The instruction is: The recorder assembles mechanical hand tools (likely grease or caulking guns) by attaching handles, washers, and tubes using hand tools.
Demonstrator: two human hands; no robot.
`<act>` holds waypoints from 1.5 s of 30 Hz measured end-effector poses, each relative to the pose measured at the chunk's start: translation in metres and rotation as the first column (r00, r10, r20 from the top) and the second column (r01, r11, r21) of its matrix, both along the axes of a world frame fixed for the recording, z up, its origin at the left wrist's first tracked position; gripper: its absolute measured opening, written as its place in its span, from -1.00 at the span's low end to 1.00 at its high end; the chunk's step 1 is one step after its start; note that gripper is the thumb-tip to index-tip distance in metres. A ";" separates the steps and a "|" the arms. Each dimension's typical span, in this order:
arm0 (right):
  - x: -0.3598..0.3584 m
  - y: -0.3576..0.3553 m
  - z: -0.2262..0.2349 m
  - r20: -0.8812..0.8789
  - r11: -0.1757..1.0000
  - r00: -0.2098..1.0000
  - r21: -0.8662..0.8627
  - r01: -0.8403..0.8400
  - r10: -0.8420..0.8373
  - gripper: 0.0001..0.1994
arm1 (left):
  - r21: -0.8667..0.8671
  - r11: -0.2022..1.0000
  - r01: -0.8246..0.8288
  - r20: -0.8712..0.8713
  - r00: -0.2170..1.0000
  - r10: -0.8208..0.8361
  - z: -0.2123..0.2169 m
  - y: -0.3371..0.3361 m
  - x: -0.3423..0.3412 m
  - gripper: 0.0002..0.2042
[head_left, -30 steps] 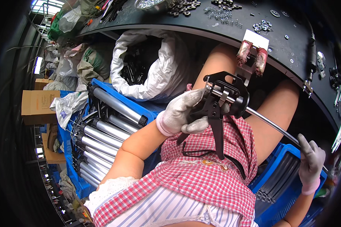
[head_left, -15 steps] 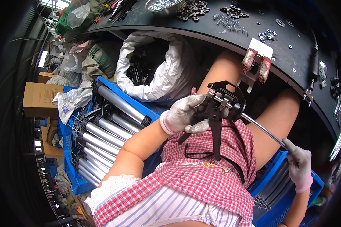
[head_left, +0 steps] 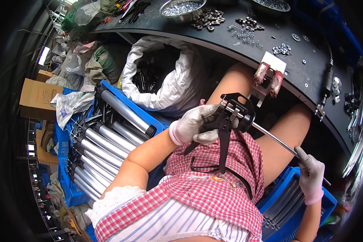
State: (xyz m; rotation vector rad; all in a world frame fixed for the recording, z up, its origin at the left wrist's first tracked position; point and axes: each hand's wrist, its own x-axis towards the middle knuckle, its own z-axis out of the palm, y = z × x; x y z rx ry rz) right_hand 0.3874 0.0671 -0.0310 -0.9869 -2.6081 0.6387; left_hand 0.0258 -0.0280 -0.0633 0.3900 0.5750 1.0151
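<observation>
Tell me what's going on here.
A gloved person sits at a black bench. The left hand holds a black trigger frame, and a metal rod runs through it. The right hand is at the rod, though how firm its grip is doesn't show. Silver tubes lie in a blue crate to the left.
</observation>
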 end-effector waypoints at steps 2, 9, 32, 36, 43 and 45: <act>-0.008 -0.007 0.004 0.103 0.954 0.995 0.296 -0.036 0.006 -0.57 | 0.001 0.996 -0.085 0.002 0.996 0.085 0.004 -0.003 0.002 -0.46; -0.007 -0.003 0.020 0.006 0.537 0.990 -0.839 0.081 -0.141 -0.67 | 0.170 0.985 0.039 0.130 0.990 -0.061 -0.012 -0.002 -0.014 -0.42; -0.086 -0.017 0.033 -0.085 0.988 0.994 0.132 0.079 -0.068 -0.72 | 0.383 0.924 0.020 -0.172 0.984 0.050 0.038 0.010 0.008 -0.45; -0.029 0.012 0.026 -0.161 0.904 0.972 0.365 0.221 -0.172 -0.75 | 0.191 0.937 -0.293 0.076 0.956 0.284 0.052 -0.005 -0.022 -0.49; -0.099 -0.009 0.024 -0.304 0.913 0.948 0.407 0.037 0.098 -0.70 | 0.302 0.952 0.055 -0.283 0.959 0.035 0.040 0.009 0.011 -0.33; -0.111 -0.007 0.029 -0.339 0.925 0.925 0.378 -0.035 0.173 -0.72 | 0.309 0.950 0.035 -0.252 0.967 0.047 0.048 0.007 0.016 -0.36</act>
